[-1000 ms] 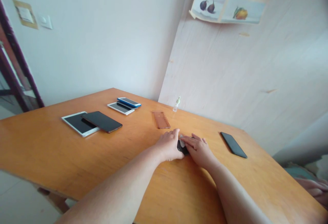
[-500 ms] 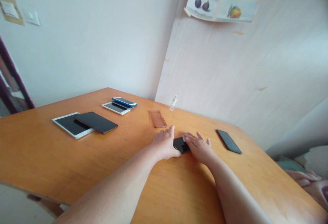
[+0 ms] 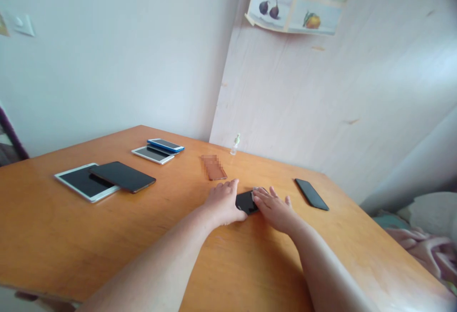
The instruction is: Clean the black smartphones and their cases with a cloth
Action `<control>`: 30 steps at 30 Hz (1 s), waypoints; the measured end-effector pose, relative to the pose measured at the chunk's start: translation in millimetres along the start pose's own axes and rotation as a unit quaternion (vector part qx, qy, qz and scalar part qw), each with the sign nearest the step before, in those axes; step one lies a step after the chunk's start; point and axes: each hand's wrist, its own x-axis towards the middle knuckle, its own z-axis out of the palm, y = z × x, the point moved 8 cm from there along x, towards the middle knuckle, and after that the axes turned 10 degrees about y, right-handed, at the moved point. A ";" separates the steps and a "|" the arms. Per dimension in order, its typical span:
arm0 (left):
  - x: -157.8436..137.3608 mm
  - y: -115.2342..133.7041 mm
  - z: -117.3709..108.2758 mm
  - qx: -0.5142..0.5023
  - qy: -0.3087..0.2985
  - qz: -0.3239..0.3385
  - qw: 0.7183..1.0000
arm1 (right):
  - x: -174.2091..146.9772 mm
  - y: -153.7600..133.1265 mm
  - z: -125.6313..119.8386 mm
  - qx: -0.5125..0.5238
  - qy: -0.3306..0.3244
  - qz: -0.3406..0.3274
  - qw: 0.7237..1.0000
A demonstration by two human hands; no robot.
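A black smartphone (image 3: 245,202) lies flat on the wooden table, screen up. At its left end, my left hand (image 3: 224,203) grips it, the thumb along the near edge and the fingers at the far side. The fingers of my right hand (image 3: 274,211) press a small white wipe (image 3: 254,193) onto the right part of the screen. These fingers cover much of the wipe and that end of the phone. Beyond my hands lies a brown phone case (image 3: 216,173), partly blurred out.
On the left, a dark tablet (image 3: 124,176) overlaps a white tablet (image 3: 84,184). Behind them, a blue-edged phone (image 3: 166,145) rests on a white tablet-like device (image 3: 153,155). A small clear pump bottle (image 3: 234,146) stands near the wall. Another black phone (image 3: 312,194) lies right.
The view has turned slightly right, so the table's contents appear further left. My right fingers have shifted slightly on the screen, and more of the phone's far right corner shows. My left hand keeps its grip.
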 end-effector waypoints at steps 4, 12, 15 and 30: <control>0.9 0.3 0.6 0.012 0.004 0.009 1.000 | 1.8 15.5 -4.2 -0.048 0.008 0.037 0.998; 0.7 0.3 0.2 0.017 0.015 0.019 1.000 | -21.5 -27.8 -5.3 0.031 -0.070 -0.103 0.992; 0.8 2.4 -2.2 0.019 0.012 0.025 0.999 | -13.4 5.8 -13.8 -0.043 -0.037 -0.014 0.998; 2.2 0.3 -0.7 0.024 0.001 0.043 0.999 | -18.4 5.0 -23.1 -0.069 -0.019 -0.040 0.997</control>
